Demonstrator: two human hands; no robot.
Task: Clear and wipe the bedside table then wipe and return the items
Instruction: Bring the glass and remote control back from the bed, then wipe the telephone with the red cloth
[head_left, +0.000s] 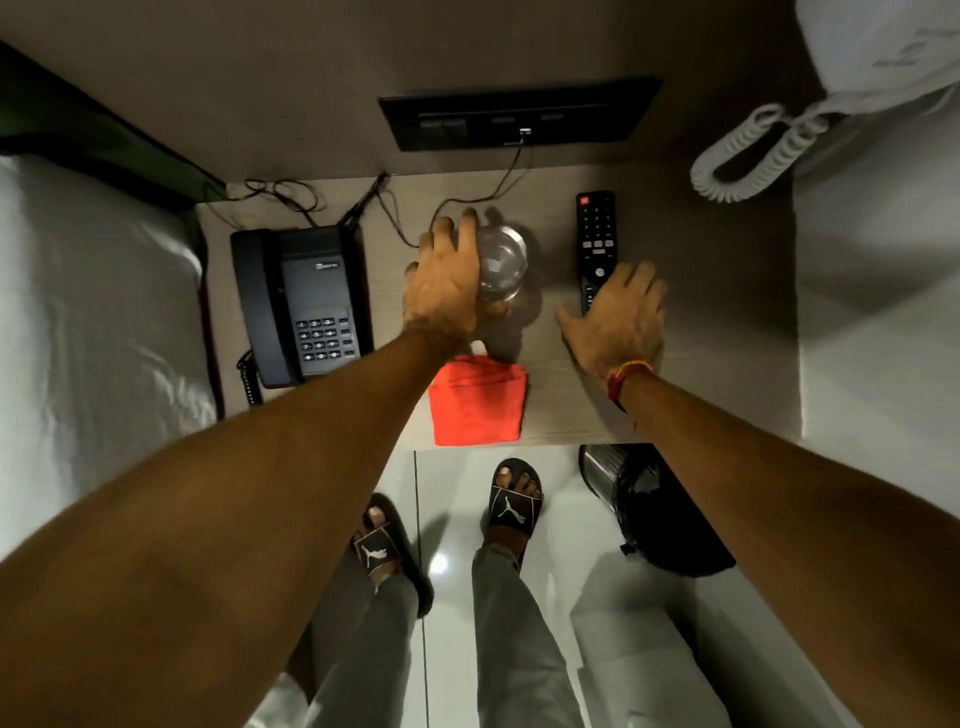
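The bedside table (701, 312) is a pale wood top seen from above. My left hand (444, 283) is wrapped around a clear drinking glass (503, 262) at the table's middle. My right hand (618, 317) lies with fingers spread over the near end of a black remote (596, 228); whether it grips the remote is unclear. A folded red cloth (477, 402) rests at the front edge, below the glass. A black desk phone (301, 306) stands at the left side of the table.
Thin cables (395, 218) run from a dark wall socket panel (519, 111) across the back of the table. A bed with white sheets (88, 322) lies left. A white coiled cord (748, 156) hangs at right. A bin with a black liner (639, 493) stands under the table's front right.
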